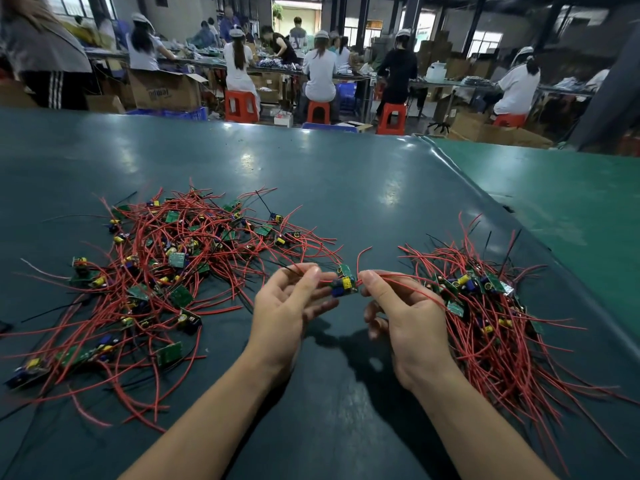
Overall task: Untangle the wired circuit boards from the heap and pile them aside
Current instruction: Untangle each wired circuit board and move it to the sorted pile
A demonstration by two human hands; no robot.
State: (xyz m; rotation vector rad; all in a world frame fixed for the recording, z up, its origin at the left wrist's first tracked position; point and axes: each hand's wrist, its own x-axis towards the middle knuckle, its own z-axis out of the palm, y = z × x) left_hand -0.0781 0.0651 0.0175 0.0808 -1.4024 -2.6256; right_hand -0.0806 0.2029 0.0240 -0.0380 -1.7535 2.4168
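Green circuit board with a yellow capacitor (343, 280) hangs between your hands above the dark table mat (311, 188).
Your left hand (287, 306) and right hand (403, 315) each pinch its red wires, between the tangled heap (166, 268) and the sorted pile (485, 306).

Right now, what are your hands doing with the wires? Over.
Left hand and right hand each pinch red wires of one small green circuit board. Tangled heap left, sorted pile right.

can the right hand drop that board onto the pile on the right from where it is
Probably yes: the right hand pinches a wire of the board right beside the sorted pile, with nothing between them.
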